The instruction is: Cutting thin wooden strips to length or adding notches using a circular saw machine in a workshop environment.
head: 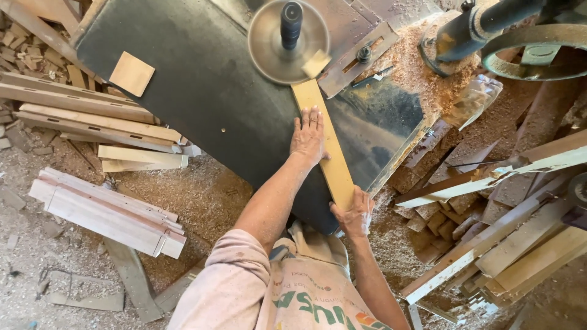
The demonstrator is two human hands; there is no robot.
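head | plank (327,143) flat on saw table (202,91), far end touching blade (287,43) | L hand (309,137) open, palm pressing plank mid, below blade | R hand (354,214) clamped on plank's near end | small offcut (317,63) beside blade
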